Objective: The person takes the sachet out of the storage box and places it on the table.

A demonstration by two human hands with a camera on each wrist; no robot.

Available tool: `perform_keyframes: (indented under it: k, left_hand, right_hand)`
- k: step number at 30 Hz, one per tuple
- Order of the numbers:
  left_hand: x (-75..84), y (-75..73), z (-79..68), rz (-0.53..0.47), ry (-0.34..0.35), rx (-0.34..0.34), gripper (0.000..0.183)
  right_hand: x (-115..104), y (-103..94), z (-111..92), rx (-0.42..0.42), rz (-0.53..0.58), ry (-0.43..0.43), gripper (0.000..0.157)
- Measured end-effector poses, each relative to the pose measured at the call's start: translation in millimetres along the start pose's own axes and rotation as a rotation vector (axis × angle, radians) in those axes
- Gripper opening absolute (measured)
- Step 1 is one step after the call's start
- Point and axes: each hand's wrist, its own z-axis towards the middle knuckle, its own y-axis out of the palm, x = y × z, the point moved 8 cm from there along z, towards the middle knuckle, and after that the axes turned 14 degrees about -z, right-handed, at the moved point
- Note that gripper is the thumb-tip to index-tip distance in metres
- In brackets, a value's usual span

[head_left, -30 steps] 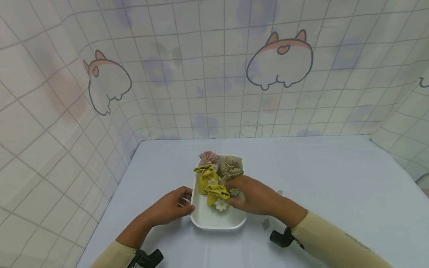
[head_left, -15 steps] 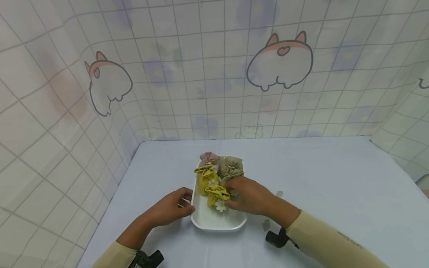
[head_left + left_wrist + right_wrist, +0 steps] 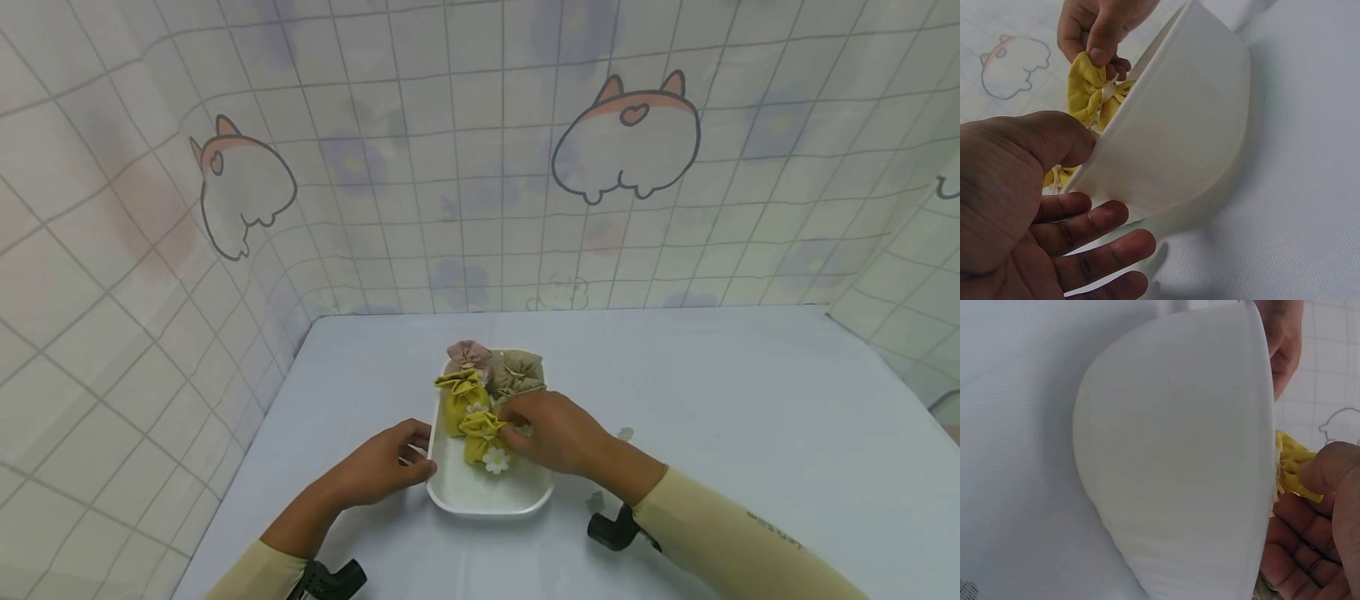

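A white tray (image 3: 480, 500) holds several small drawstring pouches. My right hand (image 3: 555, 429) is over its right side and pinches the gathered top of the front yellow pouch (image 3: 476, 450), which bears a white flower. In the left wrist view, thumb and fingers nip the ruffled yellow cloth (image 3: 1083, 87). My left hand (image 3: 390, 462) touches the tray's left side, thumb at the rim, other fingers loosely spread along the outer wall. Behind the front pouch lie a second yellow pouch (image 3: 455, 408), a pink pouch (image 3: 470, 354) and a beige pouch (image 3: 517, 371), partly covered by my right hand.
A pale table cover (image 3: 712, 400) lies under the tray, with small grey marks (image 3: 595, 502) right of it. Patterned grid curtains (image 3: 450, 167) stand at the back and sides. Dark wrist cameras (image 3: 611, 531) sit on both forearms.
My right hand has moved slightly left and up onto the front yellow pouch and now pinches its ruffled top, which has shifted a little. The left hand stays at the tray's side.
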Motion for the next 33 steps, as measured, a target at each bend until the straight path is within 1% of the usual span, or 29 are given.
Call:
perform_keyframes:
  k: [4, 8, 12, 17, 21, 24, 28, 33]
  left_hand:
    - [0.3, 0.2, -0.1, 0.006, 0.000, 0.000, 0.051]
    - [1.0, 1.1, 0.5, 0.014, 0.000, 0.001, 0.050]
    - [1.3, 1.8, 0.4, 0.017, -0.002, 0.001, 0.050]
    - [0.5, 0.6, 0.8, 0.023, -0.007, 0.008, 0.050]
    - [1.7, -1.0, 2.0, 0.036, -0.003, 0.013, 0.048]
    - [2.9, -1.5, 2.6, 0.043, -0.001, 0.014, 0.048]
    - [3.0, -1.7, 1.9, 0.037, -0.012, 0.016, 0.047]
    - [2.2, -1.0, 0.6, 0.024, -0.019, 0.017, 0.048]
  right_hand:
    - [0.8, -5.5, -0.1, 0.024, 0.051, 0.022, 0.009]
    - [3.1, -9.7, -2.0, 0.028, 0.093, 0.055, 0.008]
    - [5.2, -16.1, -3.8, 0.052, 0.097, 0.063, 0.006]
    - [5.9, -30.8, -5.7, 0.116, 0.094, 0.035, 0.004]
    - [7.6, -44.7, -8.2, 0.175, 0.109, 0.011, 0.006]
    - [10.5, -53.4, -10.4, 0.211, 0.098, -0.003, 0.007]
    - [13.4, -62.9, -13.1, 0.241, 0.071, -0.016, 0.007]
    - [17.3, -72.4, -15.8, 0.261, 0.056, -0.010, 0.007]
